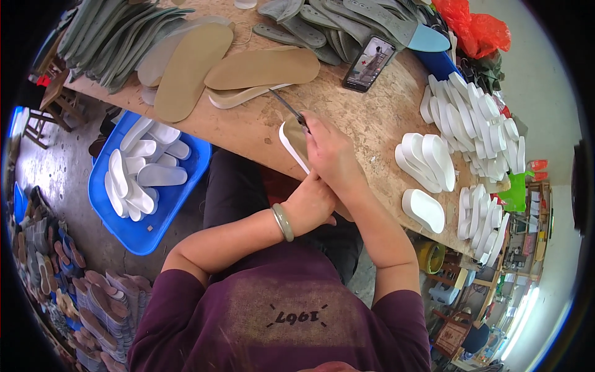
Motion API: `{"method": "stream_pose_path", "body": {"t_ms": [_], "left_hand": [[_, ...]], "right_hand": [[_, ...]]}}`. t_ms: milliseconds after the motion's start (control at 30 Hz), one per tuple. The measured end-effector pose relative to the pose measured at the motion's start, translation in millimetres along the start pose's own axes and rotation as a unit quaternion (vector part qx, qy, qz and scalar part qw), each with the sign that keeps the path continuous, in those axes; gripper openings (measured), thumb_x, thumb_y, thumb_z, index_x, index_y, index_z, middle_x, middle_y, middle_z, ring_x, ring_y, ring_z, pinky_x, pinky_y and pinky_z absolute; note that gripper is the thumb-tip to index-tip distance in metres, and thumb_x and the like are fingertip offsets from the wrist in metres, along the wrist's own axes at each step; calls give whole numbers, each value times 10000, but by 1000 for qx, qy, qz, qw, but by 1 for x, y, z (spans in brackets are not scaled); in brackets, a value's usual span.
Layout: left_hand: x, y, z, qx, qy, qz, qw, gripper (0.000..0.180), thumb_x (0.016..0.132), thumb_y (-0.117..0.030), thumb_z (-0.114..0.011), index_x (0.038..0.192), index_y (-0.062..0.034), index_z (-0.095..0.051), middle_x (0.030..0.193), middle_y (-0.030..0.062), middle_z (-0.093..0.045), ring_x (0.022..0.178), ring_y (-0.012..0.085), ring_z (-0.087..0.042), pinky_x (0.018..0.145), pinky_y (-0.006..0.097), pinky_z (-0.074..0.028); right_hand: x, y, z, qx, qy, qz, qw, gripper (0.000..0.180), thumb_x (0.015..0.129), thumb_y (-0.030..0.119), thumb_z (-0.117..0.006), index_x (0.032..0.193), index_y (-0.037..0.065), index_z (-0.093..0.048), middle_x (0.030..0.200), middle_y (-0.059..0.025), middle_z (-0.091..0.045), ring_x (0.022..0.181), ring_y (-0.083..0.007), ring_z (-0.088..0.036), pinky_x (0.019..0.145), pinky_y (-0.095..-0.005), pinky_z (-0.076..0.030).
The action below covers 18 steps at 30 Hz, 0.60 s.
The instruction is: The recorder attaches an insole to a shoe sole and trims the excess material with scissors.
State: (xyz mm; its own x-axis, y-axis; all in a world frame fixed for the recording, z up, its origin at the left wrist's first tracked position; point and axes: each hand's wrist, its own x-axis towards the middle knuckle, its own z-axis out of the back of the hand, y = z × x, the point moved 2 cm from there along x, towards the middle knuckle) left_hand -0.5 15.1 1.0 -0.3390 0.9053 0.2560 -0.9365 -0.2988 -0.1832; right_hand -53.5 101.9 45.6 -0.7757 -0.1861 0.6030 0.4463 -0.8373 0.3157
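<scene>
Right hand (331, 149) grips scissors (290, 110); left hand (310, 204) holds a white sole (291, 144) at the table (365, 124) edge. I'd say: cut slowly, blades tight to the rim, turning the sole steadily.

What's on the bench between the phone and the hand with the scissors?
Head view: only bare wooden table between the phone and the right hand with the scissors.

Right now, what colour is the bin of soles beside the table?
Blue: the bin holding white soles shows best in the head view.
</scene>
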Motion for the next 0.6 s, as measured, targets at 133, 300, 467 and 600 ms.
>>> {"method": "stream_pose_path", "body": {"t_ms": [133,300,467,600], "left_hand": [[4,-2,11,14,17,6,1000,865,717,-603,-716,1341,-24,-567,1409,117,-518,1404,308,-362,1202,511,-174],[5,-1,11,14,70,34,997,873,731,-610,-701,1363,-28,-547,1437,111,-501,1427,299,-338,1209,509,-159],[3,2,5,-31,28,2,999,860,732,-593,-713,1358,-28,-549,1426,120,-509,1424,303,-342,1212,496,-161],[3,1,8,-24,-38,-1,999,827,706,-552,-749,1279,21,-588,1294,136,-588,1329,328,-437,1192,489,-197]], "right_hand": [[9,-15,-4,-25,15,-82,996,273,870,44,-651,1141,15,-626,865,-192,-670,759,-350,-672,661,-417,-539],[20,-23,-4,0,64,-135,989,261,885,64,-640,1138,4,-615,797,-196,-651,722,-347,-663,626,-426,-516],[-9,-12,3,9,-19,-76,997,241,894,64,-630,1130,27,-603,894,-186,-672,758,-367,-665,645,-455,-532],[6,-17,2,37,-26,-97,994,256,890,76,-642,1137,24,-601,770,-176,-651,692,-352,-651,603,-437,-498]]}}
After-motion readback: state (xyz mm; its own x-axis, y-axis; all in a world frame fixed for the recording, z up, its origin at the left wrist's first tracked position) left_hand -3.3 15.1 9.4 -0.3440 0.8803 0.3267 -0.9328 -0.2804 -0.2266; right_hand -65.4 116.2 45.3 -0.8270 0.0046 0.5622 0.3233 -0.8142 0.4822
